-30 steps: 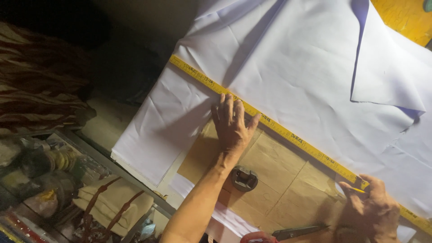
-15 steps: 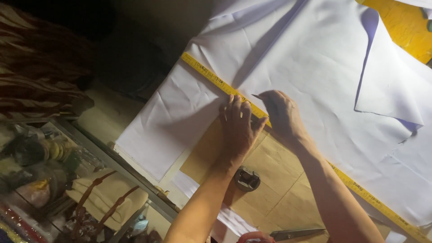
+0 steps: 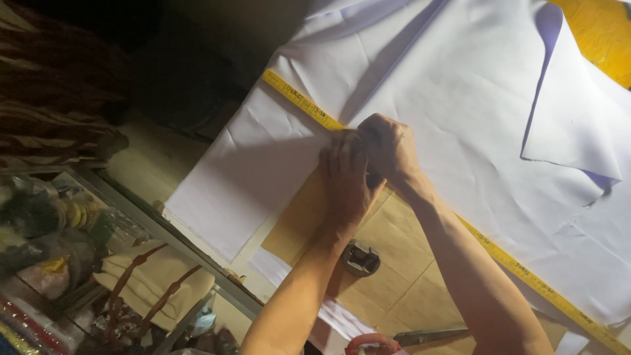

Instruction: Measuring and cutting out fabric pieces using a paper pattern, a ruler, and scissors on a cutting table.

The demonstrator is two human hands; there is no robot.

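— Two hands are seen at one spot on the tape [image 3: 303, 103]. How is it laid?

— Its long axis is run diagonally, from upper left to lower right, across white cloth [image 3: 460, 98]. The left hand [image 3: 347, 181] is pressed flat, fingers together, tips on the tape; the right hand [image 3: 388, 146] is curled just beyond them, its grip hidden.

— What is found nearby?

— Brown paper [image 3: 394, 263] under the left palm, a small metal weight [image 3: 360, 258] behind the wrist, scissors [image 3: 430, 337] further back.

A small metal weight [image 3: 360, 258] sits near red-handled scissors [image 3: 394, 340]
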